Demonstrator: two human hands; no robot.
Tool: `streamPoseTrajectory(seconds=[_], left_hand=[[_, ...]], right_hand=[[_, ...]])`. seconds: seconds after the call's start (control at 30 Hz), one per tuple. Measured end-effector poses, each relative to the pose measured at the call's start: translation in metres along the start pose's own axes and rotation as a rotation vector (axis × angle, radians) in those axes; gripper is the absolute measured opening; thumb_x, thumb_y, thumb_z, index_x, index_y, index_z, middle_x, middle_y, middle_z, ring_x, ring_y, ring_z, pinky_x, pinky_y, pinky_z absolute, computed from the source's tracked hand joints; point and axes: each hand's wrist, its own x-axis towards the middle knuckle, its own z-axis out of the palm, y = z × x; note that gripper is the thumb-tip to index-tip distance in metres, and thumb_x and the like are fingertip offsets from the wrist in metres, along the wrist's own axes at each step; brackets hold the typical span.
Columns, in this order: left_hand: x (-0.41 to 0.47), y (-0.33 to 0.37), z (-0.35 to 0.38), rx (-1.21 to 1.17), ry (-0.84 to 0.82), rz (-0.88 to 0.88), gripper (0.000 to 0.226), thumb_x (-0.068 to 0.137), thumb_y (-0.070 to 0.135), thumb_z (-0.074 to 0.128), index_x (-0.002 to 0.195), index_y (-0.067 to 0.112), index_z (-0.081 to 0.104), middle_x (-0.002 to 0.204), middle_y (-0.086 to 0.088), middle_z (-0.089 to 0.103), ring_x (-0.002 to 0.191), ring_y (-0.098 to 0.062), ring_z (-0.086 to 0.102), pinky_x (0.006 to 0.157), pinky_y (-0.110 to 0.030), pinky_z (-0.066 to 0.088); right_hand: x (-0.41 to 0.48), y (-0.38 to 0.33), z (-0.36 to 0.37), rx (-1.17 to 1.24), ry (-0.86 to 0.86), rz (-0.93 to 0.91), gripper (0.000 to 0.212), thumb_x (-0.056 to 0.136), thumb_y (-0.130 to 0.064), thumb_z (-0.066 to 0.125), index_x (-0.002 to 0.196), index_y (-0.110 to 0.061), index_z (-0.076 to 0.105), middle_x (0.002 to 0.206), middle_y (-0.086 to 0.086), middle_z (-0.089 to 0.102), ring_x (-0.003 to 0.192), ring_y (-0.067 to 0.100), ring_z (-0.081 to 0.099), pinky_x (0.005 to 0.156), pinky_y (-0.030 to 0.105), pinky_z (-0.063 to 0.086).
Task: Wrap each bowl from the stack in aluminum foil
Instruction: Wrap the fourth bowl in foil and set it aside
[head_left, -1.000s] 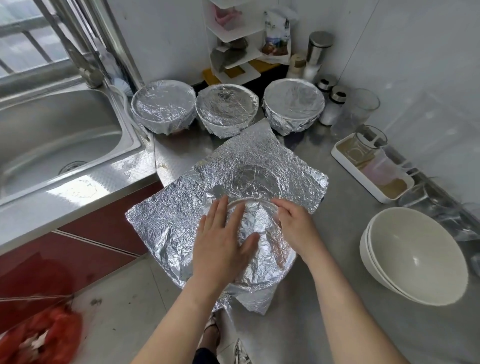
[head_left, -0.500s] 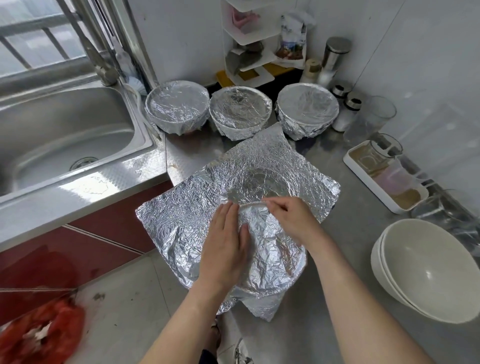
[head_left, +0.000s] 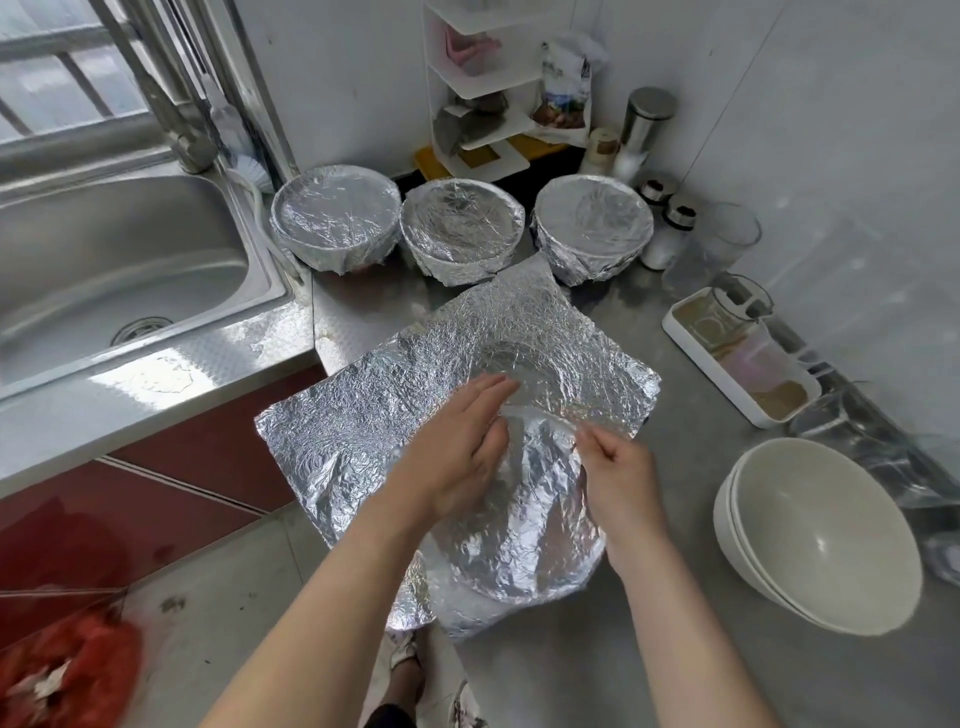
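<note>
Foil (head_left: 395, 395): thin, light, crinkled, likely tears easily and holds a crease. Spread on counter (head_left: 675, 649), near flap folded over foil-covered bowl (head_left: 519, 545) at front edge. Left hand (head_left: 457, 447) flat, fingers straight, pressing foil down. Right hand (head_left: 621, 467) pinches flap edge, probably best hold. Stack (head_left: 821, 540) glossy white, rigid, at right.
</note>
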Motion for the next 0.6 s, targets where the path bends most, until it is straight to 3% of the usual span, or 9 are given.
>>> streamPoseTrajectory(seconds=[0.07, 0.17, 0.23, 0.3, 0.4, 0.43, 0.5, 0.6], left_hand=[[0.009, 0.002, 0.0, -0.003, -0.071, 0.0, 0.051, 0.102, 0.039, 0.022, 0.152, 0.029, 0.027, 0.159, 0.005, 0.026, 0.145, -0.009, 0.019, 0.116, -0.027, 0.011], [0.012, 0.003, 0.001, -0.024, -0.113, -0.032, 0.045, 0.106, 0.034, 0.028, 0.15, 0.027, 0.032, 0.158, 0.004, 0.029, 0.145, -0.012, 0.023, 0.118, -0.031, 0.015], [0.005, 0.001, 0.0, 0.009, 0.019, -0.038, 0.042, 0.105, 0.031, 0.037, 0.146, 0.025, 0.041, 0.153, 0.005, 0.038, 0.139, -0.01, 0.032, 0.115, -0.031, 0.025], [-0.007, -0.002, 0.001, 0.01, 0.245, -0.085, 0.037, 0.101, 0.024, 0.046, 0.138, 0.021, 0.052, 0.142, 0.005, 0.049, 0.129, -0.008, 0.042, 0.107, -0.029, 0.034], [-0.037, -0.002, 0.013, -0.062, 0.522, -0.258, 0.029, 0.096, 0.015, 0.056, 0.124, 0.015, 0.064, 0.12, -0.003, 0.059, 0.112, -0.019, 0.051, 0.091, -0.024, 0.034], [-0.047, -0.003, 0.019, -0.072, 0.58, -0.303, 0.026, 0.094, 0.013, 0.059, 0.119, 0.014, 0.067, 0.112, -0.003, 0.059, 0.106, -0.021, 0.052, 0.085, -0.021, 0.03], [-0.064, -0.005, 0.032, -0.071, 0.652, -0.361, 0.023, 0.092, 0.012, 0.064, 0.114, 0.014, 0.069, 0.101, -0.002, 0.055, 0.096, -0.02, 0.049, 0.079, -0.02, 0.027], [-0.076, -0.005, 0.044, -0.189, 0.668, -0.465, 0.023, 0.093, 0.019, 0.061, 0.116, 0.017, 0.068, 0.099, 0.003, 0.051, 0.095, -0.019, 0.05, 0.081, -0.027, 0.034]], right_hand=[[-0.007, 0.011, 0.002, 0.075, 0.055, 0.102, 0.024, 0.1, -0.024, 0.053, 0.109, -0.01, 0.07, 0.056, -0.012, 0.051, 0.055, 0.012, 0.043, 0.051, 0.023, 0.035], [-0.018, 0.02, 0.005, 0.228, 0.052, 0.186, 0.034, 0.098, -0.026, 0.055, 0.102, 0.006, 0.065, 0.068, 0.007, 0.047, 0.063, 0.02, 0.037, 0.058, 0.031, 0.032], [-0.022, 0.016, 0.002, 0.251, 0.038, 0.167, 0.028, 0.098, -0.023, 0.057, 0.107, 0.001, 0.067, 0.081, 0.004, 0.057, 0.075, 0.016, 0.049, 0.069, 0.03, 0.038], [-0.021, 0.004, -0.002, 0.179, 0.017, 0.095, 0.03, 0.098, -0.019, 0.055, 0.125, -0.006, 0.062, 0.112, -0.002, 0.062, 0.101, 0.008, 0.056, 0.085, 0.02, 0.04], [-0.005, -0.019, -0.009, -0.03, -0.133, -0.069, 0.036, 0.101, -0.019, 0.049, 0.135, -0.012, 0.053, 0.128, -0.008, 0.054, 0.117, 0.003, 0.047, 0.084, 0.006, 0.037], [0.002, -0.027, -0.007, -0.136, -0.229, -0.112, 0.036, 0.102, -0.023, 0.047, 0.137, -0.015, 0.052, 0.13, -0.01, 0.052, 0.119, 0.003, 0.045, 0.086, 0.007, 0.036], [0.019, -0.036, -0.002, -0.308, -0.407, -0.154, 0.041, 0.102, -0.033, 0.044, 0.141, -0.022, 0.048, 0.143, -0.009, 0.046, 0.128, 0.009, 0.043, 0.099, 0.021, 0.035], [0.034, -0.042, 0.011, -0.457, -0.533, -0.153, 0.05, 0.102, -0.043, 0.04, 0.149, -0.029, 0.034, 0.153, -0.007, 0.035, 0.138, 0.016, 0.035, 0.11, 0.038, 0.03]])
